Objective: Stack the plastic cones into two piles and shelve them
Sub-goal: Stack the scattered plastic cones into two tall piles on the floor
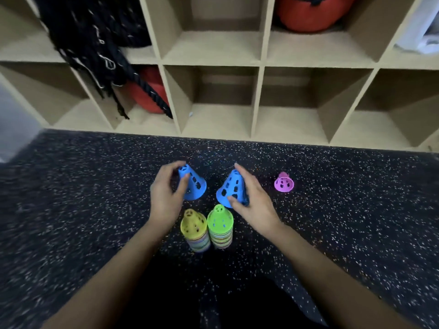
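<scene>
Two piles of perforated plastic cones stand on the dark speckled floor in front of me: the left pile (195, 230) topped by a yellow cone, the right pile (220, 227) topped by a green one. Just beyond them my left hand (166, 193) grips a blue cone (196, 184), tilted with its tip leaning left. My right hand (251, 198) holds a second blue cone (231, 188), tilted with its tip leaning right. A single pink cone (283, 182) lies on the floor further right, untouched.
A beige cubby shelf (257, 103) runs along the wall ahead; its middle compartments hold nothing. Black ropes (99, 43) hang over the left cubbies, with a red ball (147, 91) behind them. Another red ball (311, 13) sits upper right.
</scene>
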